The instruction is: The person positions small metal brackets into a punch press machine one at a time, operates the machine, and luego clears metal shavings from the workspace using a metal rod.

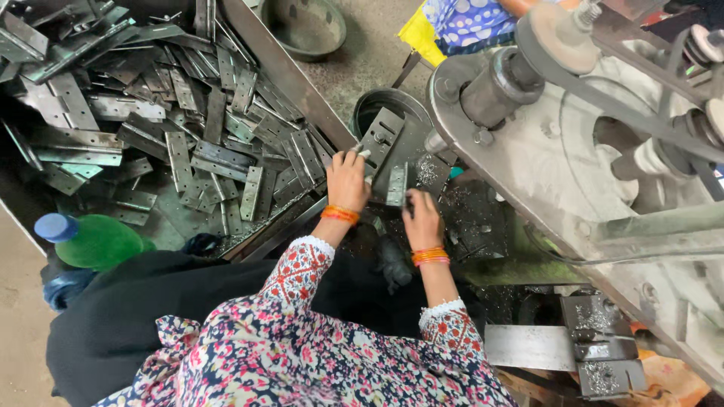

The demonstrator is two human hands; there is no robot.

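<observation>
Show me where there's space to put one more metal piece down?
Bare concrete floor lies between the heaped tray and the machine, beside the round basin. The tray's hinge plates leave no gap, and the spot under both hands is crowded.

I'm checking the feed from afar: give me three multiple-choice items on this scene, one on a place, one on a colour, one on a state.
1. Where does the pile of metal hinge plates lie?
A. left of the hands
B. right of the machine
C. on the lap

2. What colour are the bangles on the left wrist?
A. blue
B. orange
C. white

3. What is the right hand doing?
A. hanging free
B. holding the green bottle
C. touching a hinge plate

Answers: 1 A, the tray lies left; 2 B, orange bands; 3 C, fingers meet the plate's lower end.
</observation>
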